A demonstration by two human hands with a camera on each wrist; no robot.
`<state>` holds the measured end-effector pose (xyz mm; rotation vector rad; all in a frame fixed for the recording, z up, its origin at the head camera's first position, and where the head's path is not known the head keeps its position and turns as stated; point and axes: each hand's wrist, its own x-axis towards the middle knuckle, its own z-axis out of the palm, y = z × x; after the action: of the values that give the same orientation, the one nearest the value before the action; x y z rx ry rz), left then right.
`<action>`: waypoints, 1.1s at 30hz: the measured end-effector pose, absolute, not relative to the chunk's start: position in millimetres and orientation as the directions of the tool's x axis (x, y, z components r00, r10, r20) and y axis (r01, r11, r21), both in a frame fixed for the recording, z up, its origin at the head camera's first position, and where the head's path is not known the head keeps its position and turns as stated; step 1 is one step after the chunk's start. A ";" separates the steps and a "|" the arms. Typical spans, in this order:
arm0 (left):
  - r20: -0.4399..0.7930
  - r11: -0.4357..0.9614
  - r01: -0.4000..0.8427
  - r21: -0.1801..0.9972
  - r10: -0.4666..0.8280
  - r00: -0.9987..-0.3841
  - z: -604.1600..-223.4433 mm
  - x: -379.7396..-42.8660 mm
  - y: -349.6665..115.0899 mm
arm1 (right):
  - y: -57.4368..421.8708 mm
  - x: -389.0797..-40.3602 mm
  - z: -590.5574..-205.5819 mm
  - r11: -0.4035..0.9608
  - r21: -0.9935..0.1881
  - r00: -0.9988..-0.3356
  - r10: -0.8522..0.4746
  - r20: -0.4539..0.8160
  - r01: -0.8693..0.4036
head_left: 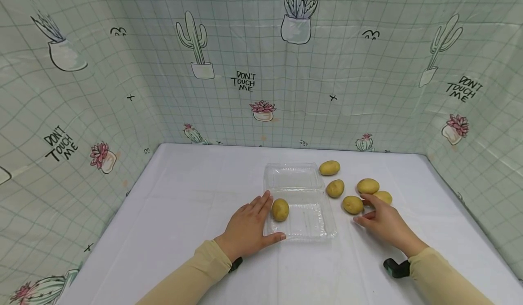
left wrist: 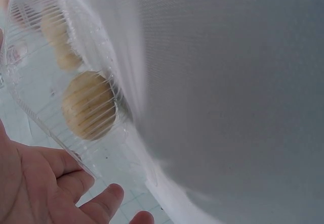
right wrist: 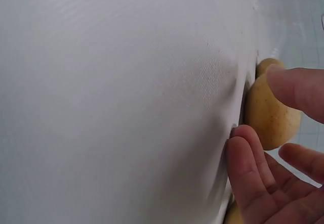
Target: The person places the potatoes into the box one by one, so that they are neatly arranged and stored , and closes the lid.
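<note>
A clear plastic clamshell box [head_left: 305, 221] lies opened out on the table, its lid half [head_left: 292, 176] toward the back. One yellow potato [head_left: 280, 210] sits inside at the left of the near half. My left hand [head_left: 248, 228] rests along the box's left side, fingers extended, thumb at the near left corner. Through the ribbed wall, the left wrist view shows that potato [left wrist: 88, 105]. My right hand [head_left: 386, 223] is spread around the right side of another potato [head_left: 352, 204]. In the right wrist view the thumb overlaps this potato [right wrist: 273, 115], with the fingers lower down.
Behind the right hand lie two potatoes, one farther back [head_left: 368, 186] and one partly hidden by the fingers [head_left: 384, 198]. Two more, one nearer [head_left: 335, 188] and one farther [head_left: 329, 167], lie along the box's right side. A patterned curtain [head_left: 302, 91] borders the white table.
</note>
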<state>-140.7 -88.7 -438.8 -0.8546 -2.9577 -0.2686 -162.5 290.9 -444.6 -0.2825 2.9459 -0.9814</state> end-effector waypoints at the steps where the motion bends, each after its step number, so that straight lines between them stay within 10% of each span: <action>1: 0.097 0.832 0.534 0.150 0.525 -0.846 -439.0 -140.9 -88.7 | 290.3 -163.5 -445.3 0.784 -0.599 -0.983 -0.179 0.033 -0.163; 33: 0.110 0.831 0.535 0.151 0.524 -0.845 -437.4 -140.7 -88.3 | 281.2 -175.4 -453.8 0.814 -0.567 -0.991 -0.133 0.034 -0.128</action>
<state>-140.7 -88.3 -437.4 -0.8526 -2.9452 -0.2719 -175.4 281.2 -453.8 -0.2151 2.9848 -0.9318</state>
